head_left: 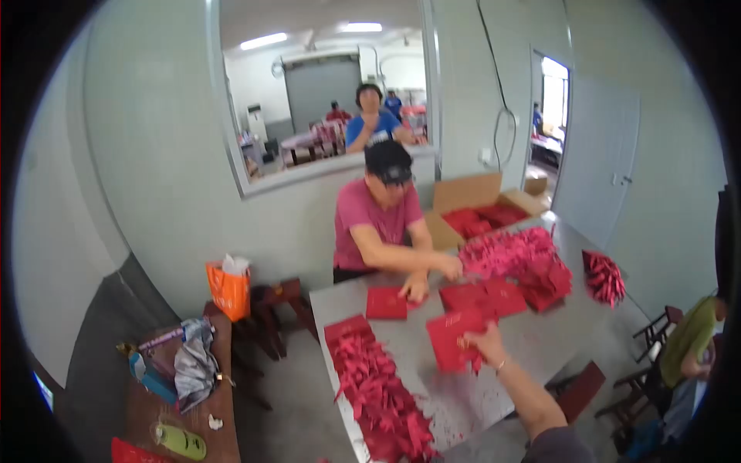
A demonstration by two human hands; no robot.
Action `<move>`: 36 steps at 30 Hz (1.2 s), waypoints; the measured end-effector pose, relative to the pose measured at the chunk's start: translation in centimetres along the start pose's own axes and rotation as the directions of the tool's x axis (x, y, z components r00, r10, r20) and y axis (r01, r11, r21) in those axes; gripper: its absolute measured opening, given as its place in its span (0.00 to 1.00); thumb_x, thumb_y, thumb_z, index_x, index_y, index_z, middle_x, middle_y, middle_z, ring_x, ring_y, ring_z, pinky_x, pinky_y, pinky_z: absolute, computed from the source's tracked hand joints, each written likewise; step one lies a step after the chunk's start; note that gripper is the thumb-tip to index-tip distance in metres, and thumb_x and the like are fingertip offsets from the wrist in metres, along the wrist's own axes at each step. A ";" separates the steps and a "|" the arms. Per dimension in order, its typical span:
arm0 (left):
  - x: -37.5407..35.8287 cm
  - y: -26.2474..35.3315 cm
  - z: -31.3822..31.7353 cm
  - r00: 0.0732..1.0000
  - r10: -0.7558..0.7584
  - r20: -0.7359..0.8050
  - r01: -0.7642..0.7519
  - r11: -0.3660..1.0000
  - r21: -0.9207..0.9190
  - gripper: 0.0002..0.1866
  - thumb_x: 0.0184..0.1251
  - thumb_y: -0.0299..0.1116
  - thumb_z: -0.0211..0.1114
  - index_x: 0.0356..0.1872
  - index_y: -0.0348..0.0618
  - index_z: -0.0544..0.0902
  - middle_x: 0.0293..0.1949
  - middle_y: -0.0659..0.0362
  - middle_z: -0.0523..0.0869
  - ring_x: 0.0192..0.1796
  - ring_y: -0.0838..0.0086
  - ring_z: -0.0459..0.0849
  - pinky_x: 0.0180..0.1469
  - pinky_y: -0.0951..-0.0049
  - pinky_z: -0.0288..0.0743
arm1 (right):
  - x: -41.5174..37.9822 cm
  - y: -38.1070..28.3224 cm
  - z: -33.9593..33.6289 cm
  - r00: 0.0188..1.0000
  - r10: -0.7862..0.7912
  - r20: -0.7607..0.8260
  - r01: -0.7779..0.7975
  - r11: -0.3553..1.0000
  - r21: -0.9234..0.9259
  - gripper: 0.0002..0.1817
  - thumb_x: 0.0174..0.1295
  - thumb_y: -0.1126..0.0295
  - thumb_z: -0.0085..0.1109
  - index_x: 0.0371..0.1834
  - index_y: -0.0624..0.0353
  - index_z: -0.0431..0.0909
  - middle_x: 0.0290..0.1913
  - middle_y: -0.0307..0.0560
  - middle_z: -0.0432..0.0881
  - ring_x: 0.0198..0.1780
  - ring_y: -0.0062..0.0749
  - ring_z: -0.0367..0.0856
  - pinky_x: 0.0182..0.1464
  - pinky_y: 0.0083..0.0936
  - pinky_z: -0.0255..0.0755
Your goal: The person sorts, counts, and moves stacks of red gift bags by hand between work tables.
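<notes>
My right hand [485, 344] reaches over the metal table from the lower right. Its fingers are closed on the edge of a flat red packet [448, 339], which is raised a little above the tabletop. My left hand is out of view. Beyond my hand lie more flat red packets [505, 296]. A long row of red packets with loose ribbon-like ends [378, 390] runs along the table's left side. Across from me, a person in a pink shirt [376, 220] has one hand by a red packet [386, 303] and the other stretched toward the pile.
A heap of pink-red ribbons [509, 251] and a tied bunch [603, 278] lie on the metal table [455, 409]. Behind stands an open carton [467, 193] of red items. At left, a bench [220, 363] bears an umbrella and a bottle. Another person [687, 339] sits at right.
</notes>
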State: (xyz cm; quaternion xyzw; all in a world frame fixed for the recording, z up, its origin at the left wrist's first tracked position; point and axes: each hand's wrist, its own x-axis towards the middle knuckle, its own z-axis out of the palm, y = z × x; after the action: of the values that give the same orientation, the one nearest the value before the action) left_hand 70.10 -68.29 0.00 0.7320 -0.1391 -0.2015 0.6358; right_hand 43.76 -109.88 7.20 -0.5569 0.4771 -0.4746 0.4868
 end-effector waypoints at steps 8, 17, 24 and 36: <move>8.7 12.5 -1.0 0.878 0.222 0.425 -0.101 0.952 -0.289 0.22 0.68 0.30 0.57 0.61 0.35 0.70 0.55 0.54 0.78 0.53 0.68 0.78 0.55 0.69 0.72 | -12.1 -16.0 11.0 0.905 -0.299 0.303 0.404 0.825 -0.395 0.34 0.43 0.65 0.74 0.53 0.67 0.70 0.45 0.51 0.82 0.44 0.34 0.83 0.49 0.29 0.76; 12.1 14.3 -3.3 0.765 0.080 0.639 -0.121 0.992 0.021 0.17 0.65 0.26 0.59 0.54 0.33 0.73 0.43 0.57 0.84 0.44 0.75 0.81 0.47 0.74 0.74 | -21.3 -15.9 23.4 0.693 -0.157 0.704 0.616 0.637 -0.464 0.29 0.48 0.58 0.67 0.52 0.58 0.72 0.45 0.54 0.79 0.47 0.47 0.79 0.46 0.39 0.73; 15.5 12.6 -2.5 0.821 -0.078 0.565 0.182 0.975 -0.129 0.12 0.69 0.25 0.56 0.50 0.33 0.76 0.41 0.61 0.84 0.40 0.80 0.80 0.46 0.79 0.74 | -19.1 -12.3 21.9 0.765 -0.182 0.618 0.485 0.795 -0.366 0.36 0.54 0.59 0.66 0.63 0.64 0.63 0.57 0.58 0.73 0.61 0.48 0.71 0.60 0.37 0.66; 39.3 17.6 19.7 0.477 -0.026 0.879 0.003 1.000 0.028 0.10 0.66 0.28 0.60 0.45 0.34 0.80 0.37 0.61 0.85 0.37 0.82 0.81 0.42 0.79 0.75 | -1.2 -9.7 29.3 0.998 -0.058 0.037 0.062 0.988 -0.143 0.32 0.55 0.67 0.63 0.60 0.72 0.64 0.48 0.55 0.80 0.50 0.35 0.79 0.53 0.29 0.71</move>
State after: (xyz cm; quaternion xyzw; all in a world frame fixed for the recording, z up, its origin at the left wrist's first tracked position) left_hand 96.32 -106.27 10.59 0.5341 -0.4409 -0.5512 0.4653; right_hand 73.44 -105.38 14.60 -0.6123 0.4851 -0.4442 0.4387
